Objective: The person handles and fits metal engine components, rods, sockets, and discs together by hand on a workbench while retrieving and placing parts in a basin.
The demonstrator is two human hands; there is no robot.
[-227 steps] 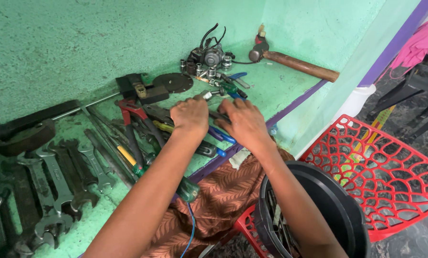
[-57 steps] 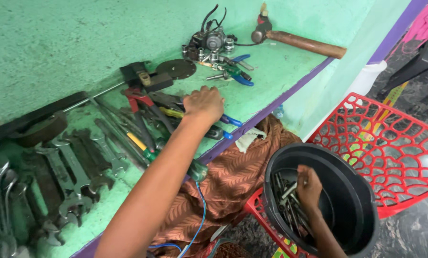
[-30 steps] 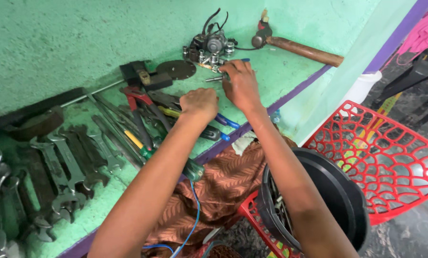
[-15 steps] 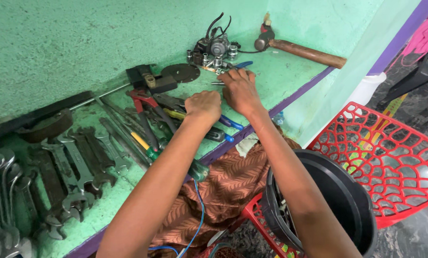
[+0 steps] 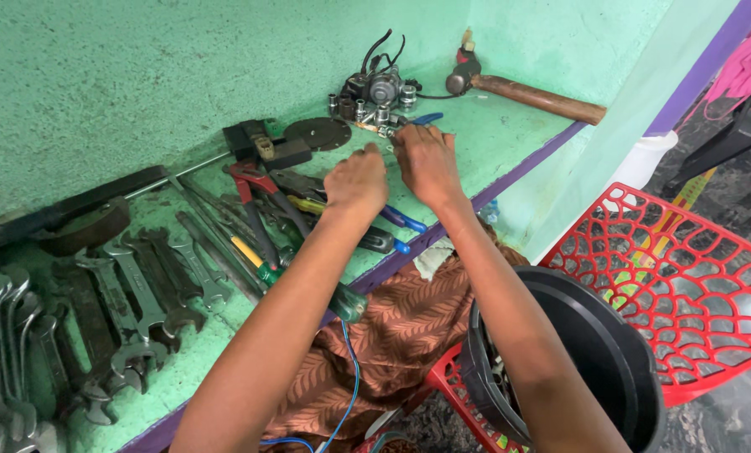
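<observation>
Both hands mid-frame over the green ledge (image 5: 510, 138): left hand (image 5: 356, 180) curled knuckles-up on the pliers (image 5: 308, 205), right hand (image 5: 427, 161) just beside, fingers bent down near blue-handled pliers (image 5: 401, 220). Grip contents hidden, cannot tell. Hammer (image 5: 526, 94) and small motor part (image 5: 380, 85) upper centre, wrenches (image 5: 132, 294) lower left, black bucket (image 5: 594, 369) lower right.

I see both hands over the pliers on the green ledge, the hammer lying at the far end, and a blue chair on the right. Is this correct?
Not quite: in the head view the chair is red, not blue. The rest holds: the left hand and right hand are over the pliers on the green ledge, the hammer at its far end.
</observation>
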